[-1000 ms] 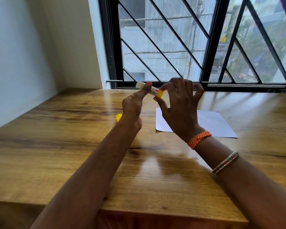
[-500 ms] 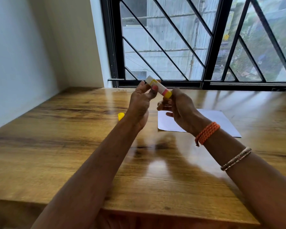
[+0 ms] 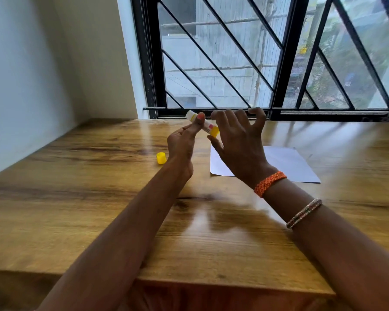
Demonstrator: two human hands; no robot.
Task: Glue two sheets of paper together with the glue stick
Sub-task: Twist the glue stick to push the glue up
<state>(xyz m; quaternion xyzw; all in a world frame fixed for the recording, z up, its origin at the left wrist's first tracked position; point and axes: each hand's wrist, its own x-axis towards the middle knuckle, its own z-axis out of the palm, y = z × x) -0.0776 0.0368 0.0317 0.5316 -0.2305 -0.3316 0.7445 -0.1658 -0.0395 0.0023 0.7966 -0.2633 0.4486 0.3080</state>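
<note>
While paper [image 3: 285,162] lies behind hands, yellow cap [image 3: 161,158] sits left.

The glue stick [image 3: 203,125] is lying tilted in the air above the table, its white open end pointing up and left, its yellow base down and right. Its yellow cap [image 3: 161,158] is sitting off on the wood, apart. The white paper [image 3: 288,163] is lying flat to the right.

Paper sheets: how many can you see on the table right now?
1 shape of white paper, flat on the table behind the right hand. A second sheet may lie stacked under it; I cannot tell.
</note>
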